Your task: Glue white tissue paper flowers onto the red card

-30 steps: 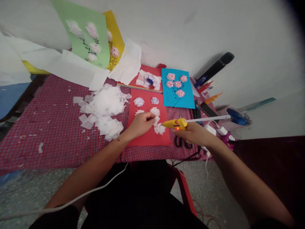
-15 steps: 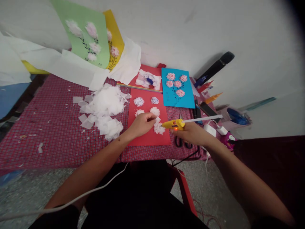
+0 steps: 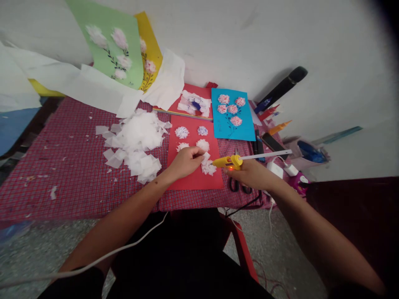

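My right hand (image 3: 247,173) is wrapped round a yellow hot glue gun (image 3: 229,162), with a white glue stick (image 3: 266,155) poking out of its back. The gun's nozzle points left, at a white tissue paper flower (image 3: 208,167) on the red card (image 3: 193,180). Between the thumb and fingers of my left hand (image 3: 188,161) is pinched a small piece of white tissue paper (image 3: 205,157), right beside the nozzle. Above my left hand on the card sit more tissue flowers, two white and two purple-tipped (image 3: 181,132).
Left of the card lies a heap of white tissue squares (image 3: 140,135). A blue card with pink flowers (image 3: 233,128) is at the back right. Black-handled scissors (image 3: 233,185) lie under my right hand. A power strip (image 3: 298,182) and cables are at the right edge.
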